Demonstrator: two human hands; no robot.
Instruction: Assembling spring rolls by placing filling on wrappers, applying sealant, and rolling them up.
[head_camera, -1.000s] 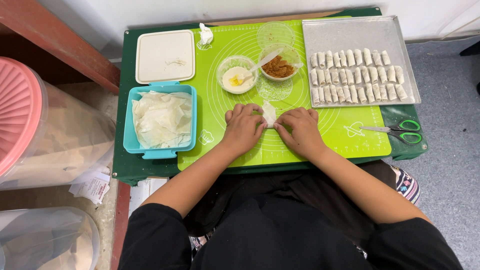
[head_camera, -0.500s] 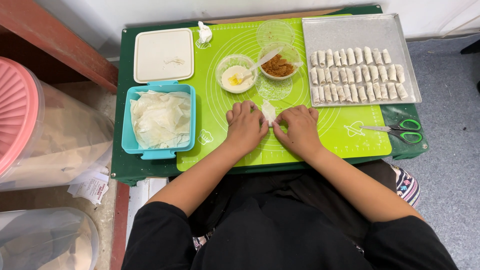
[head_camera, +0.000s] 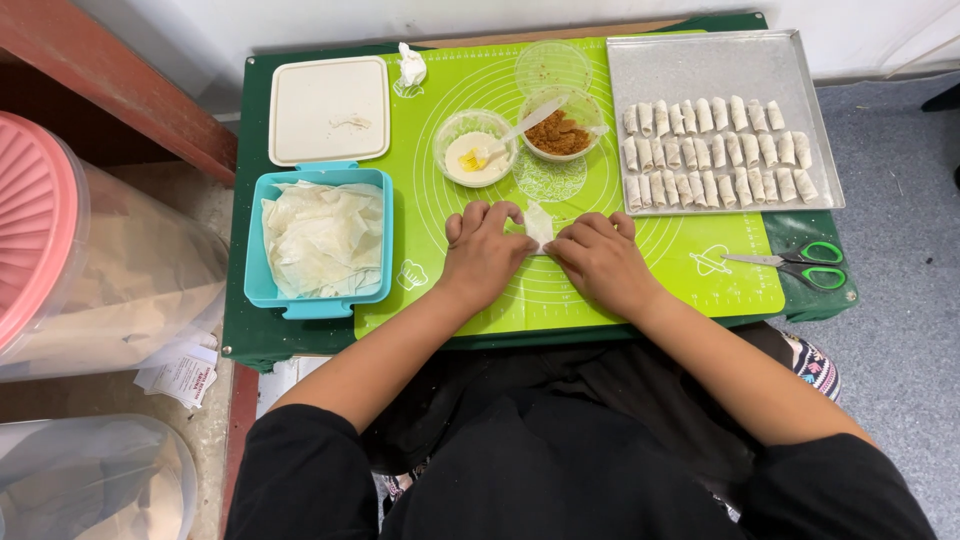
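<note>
Head view: thin white pastry wrapper (head_camera: 538, 226) on the green silicone mat (head_camera: 690, 270), between both hands.
Long axis: toward the bowls.
Left hand (head_camera: 483, 255): fingertips pressing its left edge.
Right hand (head_camera: 600, 262): fingertips pressing its right edge.
Nearer hand: equal.

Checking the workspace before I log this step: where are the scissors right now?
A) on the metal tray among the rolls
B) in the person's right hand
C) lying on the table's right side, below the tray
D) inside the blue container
C: the green-handled scissors lie untouched at the right end of the table, below the metal tray, while the left hand and right hand are both on the wrapper on the green mat.
</note>
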